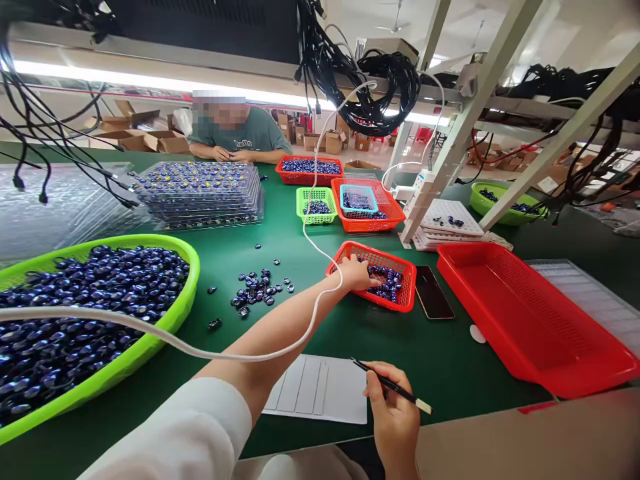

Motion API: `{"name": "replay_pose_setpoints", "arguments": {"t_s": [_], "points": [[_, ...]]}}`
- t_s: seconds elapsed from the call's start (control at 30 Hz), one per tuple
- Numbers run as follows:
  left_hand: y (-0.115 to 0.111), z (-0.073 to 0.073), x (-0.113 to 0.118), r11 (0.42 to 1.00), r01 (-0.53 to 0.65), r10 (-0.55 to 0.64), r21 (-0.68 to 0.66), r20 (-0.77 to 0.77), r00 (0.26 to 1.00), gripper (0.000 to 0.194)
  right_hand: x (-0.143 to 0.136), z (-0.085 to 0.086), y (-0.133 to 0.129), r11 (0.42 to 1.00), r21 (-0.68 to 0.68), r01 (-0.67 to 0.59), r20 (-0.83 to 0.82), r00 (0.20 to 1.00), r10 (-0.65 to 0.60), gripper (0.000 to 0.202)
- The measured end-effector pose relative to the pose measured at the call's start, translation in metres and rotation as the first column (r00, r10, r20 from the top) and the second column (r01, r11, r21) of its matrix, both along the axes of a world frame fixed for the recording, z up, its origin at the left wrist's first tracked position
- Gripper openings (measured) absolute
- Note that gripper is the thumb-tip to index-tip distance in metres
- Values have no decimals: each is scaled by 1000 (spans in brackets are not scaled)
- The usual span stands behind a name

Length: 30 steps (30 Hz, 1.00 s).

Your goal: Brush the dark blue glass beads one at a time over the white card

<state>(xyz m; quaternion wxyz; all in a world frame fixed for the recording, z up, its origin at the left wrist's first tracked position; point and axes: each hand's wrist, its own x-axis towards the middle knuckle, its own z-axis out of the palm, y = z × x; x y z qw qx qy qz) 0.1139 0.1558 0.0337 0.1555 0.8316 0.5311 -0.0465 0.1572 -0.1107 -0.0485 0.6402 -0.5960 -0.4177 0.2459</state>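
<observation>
My left hand reaches across into a small red basket, its thumb and fingers apart over the shiny dark blue pieces inside. The fingertips are partly hidden. Closer to me, my right hand is closed around slim black tweezers with a pale rear end. Their points are above a white sheet with ruled strips lying at the table's front edge. Left of my forearm, a loose group of the dark blue pieces lies on the green table.
A large green basket full of pieces stands at left. Stacked clear trays lie behind it. A phone and a big red tray are at right. A white cable hangs across my forearm. A co-worker sits opposite.
</observation>
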Motion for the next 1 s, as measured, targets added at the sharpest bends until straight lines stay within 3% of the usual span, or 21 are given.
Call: {"name": "replay_pose_setpoints", "arguments": {"t_s": [0.27,0.57,0.73,1.0], "points": [[2,-3,12,999,38,-37,-11,3,999,97,5,-4,1,998,-54,-34,67,997,37,22],[2,-9,15,981,186,-190,60,70,979,67,-6,2,5,994,-88,61,25,998,-59,33],[2,-7,34,983,174,-179,55,109,978,60,-4,1,6,991,-110,77,33,997,-73,41],[-4,-5,56,982,105,-144,157,261,955,43,-3,2,11,992,-45,114,39,993,-112,45]]}}
